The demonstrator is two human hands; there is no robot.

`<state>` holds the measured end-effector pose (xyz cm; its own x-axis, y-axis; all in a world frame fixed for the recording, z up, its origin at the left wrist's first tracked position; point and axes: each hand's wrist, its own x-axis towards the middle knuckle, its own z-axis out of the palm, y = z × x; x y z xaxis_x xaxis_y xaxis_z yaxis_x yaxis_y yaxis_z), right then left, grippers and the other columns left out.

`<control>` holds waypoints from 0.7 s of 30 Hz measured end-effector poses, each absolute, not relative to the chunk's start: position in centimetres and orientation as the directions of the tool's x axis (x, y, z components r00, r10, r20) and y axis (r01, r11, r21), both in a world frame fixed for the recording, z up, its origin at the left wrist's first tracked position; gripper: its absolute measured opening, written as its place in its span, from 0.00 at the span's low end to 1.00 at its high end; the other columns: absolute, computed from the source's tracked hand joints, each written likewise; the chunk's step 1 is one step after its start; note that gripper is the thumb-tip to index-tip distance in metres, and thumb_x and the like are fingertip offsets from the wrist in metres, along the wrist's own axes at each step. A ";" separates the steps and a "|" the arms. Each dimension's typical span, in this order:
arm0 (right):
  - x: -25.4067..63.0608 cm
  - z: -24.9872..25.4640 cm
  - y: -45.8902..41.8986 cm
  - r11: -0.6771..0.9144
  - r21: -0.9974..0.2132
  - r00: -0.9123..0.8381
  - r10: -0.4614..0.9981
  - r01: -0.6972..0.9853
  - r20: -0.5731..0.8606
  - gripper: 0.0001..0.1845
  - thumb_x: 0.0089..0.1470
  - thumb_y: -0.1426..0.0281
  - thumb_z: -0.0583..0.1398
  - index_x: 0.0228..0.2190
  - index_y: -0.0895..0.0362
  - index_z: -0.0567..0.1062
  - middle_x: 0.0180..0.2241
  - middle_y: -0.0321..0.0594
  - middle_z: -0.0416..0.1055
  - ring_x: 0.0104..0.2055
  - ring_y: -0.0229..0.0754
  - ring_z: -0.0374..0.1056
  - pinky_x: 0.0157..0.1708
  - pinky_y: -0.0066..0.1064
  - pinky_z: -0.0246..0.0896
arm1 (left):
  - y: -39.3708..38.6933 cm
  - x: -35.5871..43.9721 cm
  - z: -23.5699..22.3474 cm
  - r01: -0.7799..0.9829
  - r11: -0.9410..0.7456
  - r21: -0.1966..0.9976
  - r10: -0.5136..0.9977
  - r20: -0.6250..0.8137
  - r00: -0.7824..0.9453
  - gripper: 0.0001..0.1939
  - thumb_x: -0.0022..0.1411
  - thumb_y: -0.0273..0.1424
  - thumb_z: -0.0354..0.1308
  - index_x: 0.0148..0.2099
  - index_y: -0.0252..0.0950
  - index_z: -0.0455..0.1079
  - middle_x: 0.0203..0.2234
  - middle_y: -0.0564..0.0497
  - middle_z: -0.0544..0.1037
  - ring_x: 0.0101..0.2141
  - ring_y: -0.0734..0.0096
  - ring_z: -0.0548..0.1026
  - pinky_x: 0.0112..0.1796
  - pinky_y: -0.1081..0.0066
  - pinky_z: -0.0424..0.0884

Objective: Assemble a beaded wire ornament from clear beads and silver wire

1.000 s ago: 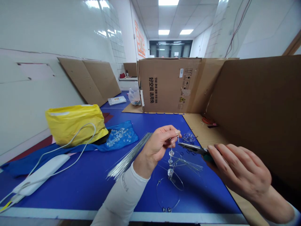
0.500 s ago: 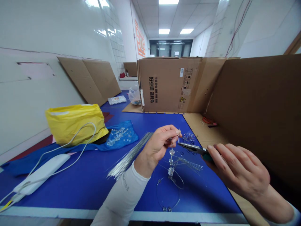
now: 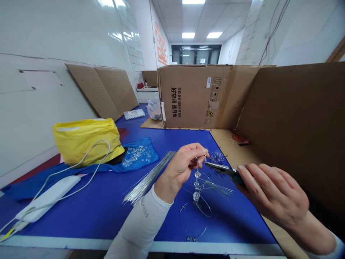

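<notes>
Left hand [image 3: 183, 163]: pinches top of beaded wire [image 3: 197, 183], fingers hiding the bend | right hand [image 3: 272, 192]: grips needle-nose pliers [image 3: 221, 169], handles hidden in my fingers, tips at the wire, contact unclear | hands apart, wire hanging between | beside left hand: loose silver rods [image 3: 149, 178] | beyond: blue cloth [image 3: 140, 154], clear beads [image 3: 136, 155]

Right hand [image 3: 272, 192] conceals the handles of the pliers [image 3: 222, 169]; the lower edge truncates the white sleeve [image 3: 140, 226]. Wire joins [image 3: 197, 184] at the glass beads [image 3: 196, 196] are too small to resolve.
</notes>
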<state>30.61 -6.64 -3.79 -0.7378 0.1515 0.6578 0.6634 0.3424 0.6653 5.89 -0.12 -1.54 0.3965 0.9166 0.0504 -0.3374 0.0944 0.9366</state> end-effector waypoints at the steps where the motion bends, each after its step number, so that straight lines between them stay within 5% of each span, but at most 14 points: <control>1: 30.6 -3.9 -6.6 0.344 0.663 -0.737 0.156 0.665 0.658 0.13 0.63 0.73 0.64 0.49 0.57 0.78 0.37 0.44 0.85 0.37 0.49 0.76 0.42 0.42 0.64 | -0.1 5.9 -1.5 -0.337 0.095 0.937 0.917 0.050 0.396 0.13 0.50 0.35 0.67 0.24 0.35 0.68 0.14 0.60 0.62 0.18 0.82 0.58 0.23 0.74 0.50; 9: 30.9 -4.6 -6.5 0.366 0.619 -0.709 0.202 0.695 0.676 0.19 0.60 0.72 0.68 0.52 0.57 0.77 0.40 0.45 0.84 0.41 0.50 0.77 0.43 0.41 0.65 | -0.2 6.0 -1.5 -0.325 0.087 0.942 0.921 0.048 0.386 0.14 0.48 0.37 0.68 0.24 0.35 0.67 0.13 0.60 0.63 0.17 0.83 0.58 0.23 0.75 0.52; 21: 30.4 -4.2 -5.9 0.466 0.578 -0.722 0.226 0.670 0.654 0.14 0.64 0.71 0.65 0.49 0.66 0.75 0.39 0.54 0.81 0.40 0.54 0.73 0.40 0.42 0.68 | 0.1 5.8 -1.9 -0.330 -0.010 0.944 0.916 0.141 0.375 0.12 0.51 0.36 0.68 0.25 0.34 0.69 0.14 0.60 0.66 0.18 0.82 0.59 0.24 0.74 0.54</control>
<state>30.39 -5.93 -4.16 -0.7217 0.2255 0.6545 0.6698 0.4661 0.5780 5.84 0.11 -1.86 0.3746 0.9164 0.1409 -0.3299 -0.0103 0.9440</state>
